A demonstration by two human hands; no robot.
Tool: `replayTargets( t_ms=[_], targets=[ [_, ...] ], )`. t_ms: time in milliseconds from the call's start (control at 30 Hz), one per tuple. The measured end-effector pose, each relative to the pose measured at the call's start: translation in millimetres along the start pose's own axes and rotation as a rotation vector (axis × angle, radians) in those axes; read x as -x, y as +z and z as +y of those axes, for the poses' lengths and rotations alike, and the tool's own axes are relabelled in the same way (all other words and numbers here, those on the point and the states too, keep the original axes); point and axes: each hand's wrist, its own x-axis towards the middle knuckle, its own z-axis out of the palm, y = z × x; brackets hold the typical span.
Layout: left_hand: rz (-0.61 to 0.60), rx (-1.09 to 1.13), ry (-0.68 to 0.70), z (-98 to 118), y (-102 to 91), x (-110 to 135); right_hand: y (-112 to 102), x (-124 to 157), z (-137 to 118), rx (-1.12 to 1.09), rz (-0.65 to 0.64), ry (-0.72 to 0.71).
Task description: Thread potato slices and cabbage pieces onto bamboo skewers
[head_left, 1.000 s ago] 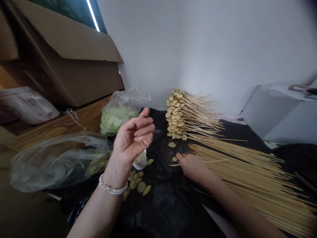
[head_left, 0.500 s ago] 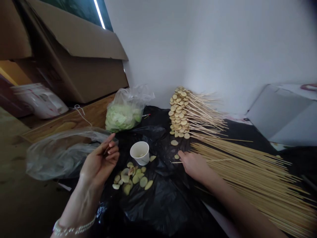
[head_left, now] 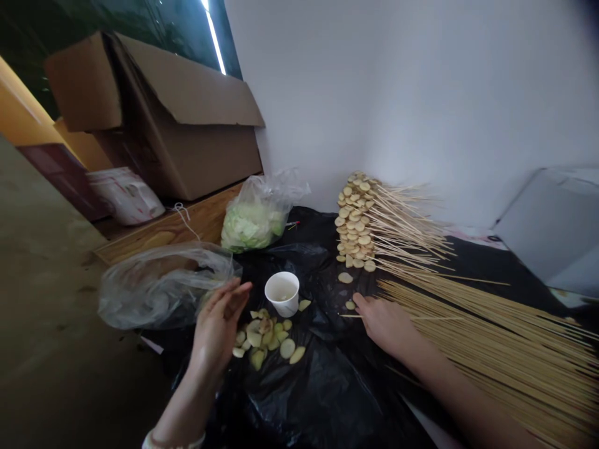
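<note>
My left hand [head_left: 221,329] is raised above the table, left of the potato slices [head_left: 269,337], palm turned inward with fingers stretched out and nothing visible in them. My right hand [head_left: 386,323] is low over the black plastic sheet [head_left: 322,374], fingers closed around a bamboo skewer [head_left: 349,316] whose pale tip points left; the exact grip is hidden. One small slice [head_left: 350,305] is at its fingertips, and another slice [head_left: 345,277] lies just beyond. Between my hands stands a white paper cup [head_left: 282,296], with something pale at its bottom.
Skewered potato slices [head_left: 355,224] are stacked by the wall, sticks pointing right. Many bare skewers [head_left: 491,349] spread across the right side. A bag of chopped greens [head_left: 255,218], a crumpled clear bag [head_left: 140,293] and a cardboard box [head_left: 201,149] occupy the left. A white box [head_left: 552,231] stands far right.
The view has swung left, shifting everything rightward. My left hand has straightened its fingers and come nearer the slices. My right hand has stayed by the same small slice and skewer.
</note>
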Motion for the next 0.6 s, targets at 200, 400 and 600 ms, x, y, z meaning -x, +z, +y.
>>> replayTargets(
  t_ms=[200,400,600],
  targets=[
    [0.139,-0.132,0.155,41,-28.1,-53,0,-1,1,0.01,-0.044,0.021],
    [-0.091,-0.656,0.213,47,-33.7,-53,-1,-2,1,0.002,-0.061,0.027],
    [-0.209,-1.773,0.526,55,-56.3,-76,-1,-2,0,-0.01,-0.043,0.025]
  ],
)
